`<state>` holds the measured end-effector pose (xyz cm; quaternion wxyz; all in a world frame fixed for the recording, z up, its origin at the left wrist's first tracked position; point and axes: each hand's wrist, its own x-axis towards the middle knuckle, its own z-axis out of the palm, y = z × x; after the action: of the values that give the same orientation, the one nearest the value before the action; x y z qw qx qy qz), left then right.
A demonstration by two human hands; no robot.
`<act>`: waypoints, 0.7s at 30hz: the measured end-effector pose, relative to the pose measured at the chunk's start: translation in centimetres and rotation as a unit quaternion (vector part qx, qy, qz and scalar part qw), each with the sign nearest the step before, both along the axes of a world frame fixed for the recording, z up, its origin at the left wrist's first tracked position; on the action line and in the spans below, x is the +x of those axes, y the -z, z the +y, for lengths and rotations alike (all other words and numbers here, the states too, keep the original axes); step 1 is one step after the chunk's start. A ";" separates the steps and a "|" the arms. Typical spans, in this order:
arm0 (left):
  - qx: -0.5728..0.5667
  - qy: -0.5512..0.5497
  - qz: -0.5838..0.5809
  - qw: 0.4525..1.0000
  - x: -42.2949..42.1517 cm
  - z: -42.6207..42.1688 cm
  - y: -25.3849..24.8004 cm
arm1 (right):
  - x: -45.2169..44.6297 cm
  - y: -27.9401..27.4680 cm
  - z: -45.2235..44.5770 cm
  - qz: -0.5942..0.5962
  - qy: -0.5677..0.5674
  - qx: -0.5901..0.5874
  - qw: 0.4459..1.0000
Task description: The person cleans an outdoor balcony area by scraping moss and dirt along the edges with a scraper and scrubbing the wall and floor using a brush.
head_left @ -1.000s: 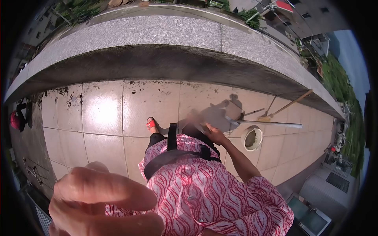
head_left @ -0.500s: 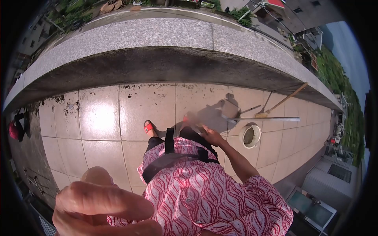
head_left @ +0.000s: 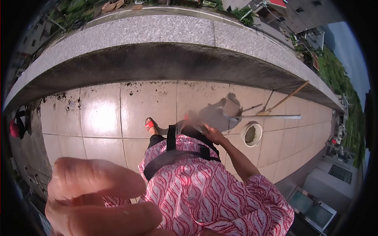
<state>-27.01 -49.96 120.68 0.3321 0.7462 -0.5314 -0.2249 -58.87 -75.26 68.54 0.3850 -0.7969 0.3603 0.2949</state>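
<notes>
My left hand [head_left: 94,196] is large and close to the camera at the lower left. Its fingers are bent with a gap between them, and nothing shows in the gap. Lower than the camera, my right hand [head_left: 213,135] rests against the black trousers at my thigh. Its fingers look loosely stretched, though a blurred smudge covers the area by the fingertips. No held object is visible there. To the right of this hand stands a white bucket [head_left: 258,134] with greyish matter inside. A long pale metal pole [head_left: 275,117] lies beyond the bucket.
A broom [head_left: 289,96] with a wooden handle leans on the low wall [head_left: 157,61], which has a speckled stone top. Dark dirt bits [head_left: 132,88] are scattered on the tiled floor [head_left: 147,102] along the wall. A pink and black item [head_left: 16,128] lies far left.
My left hand has turned and shifted slightly up and left, and the gap between its fingers shows more. My right hand stays at my thigh. The view has tilted slightly.
</notes>
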 end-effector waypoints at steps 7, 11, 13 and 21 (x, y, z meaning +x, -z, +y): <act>-0.035 0.084 0.003 0.996 0.0 -0.9 0.5 | -0.1 -0.3 0.1 -0.035 -0.009 0.014 0.999; -0.038 0.104 0.005 0.994 0.2 -1.4 0.8 | -0.3 -0.5 0.1 -0.032 -0.016 -0.003 0.999; -0.038 0.110 0.004 0.993 0.3 -1.3 1.0 | -0.2 -0.4 0.2 -0.036 -0.026 -0.007 0.999; -0.030 0.124 -0.004 0.992 -0.1 -1.2 0.7 | 0.9 -1.9 0.2 -0.027 -0.027 0.024 0.999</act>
<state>-27.09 -51.12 120.01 0.3218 0.6655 -0.6275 -0.2448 -58.01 -75.08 70.47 0.4057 -0.8043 0.3209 0.2926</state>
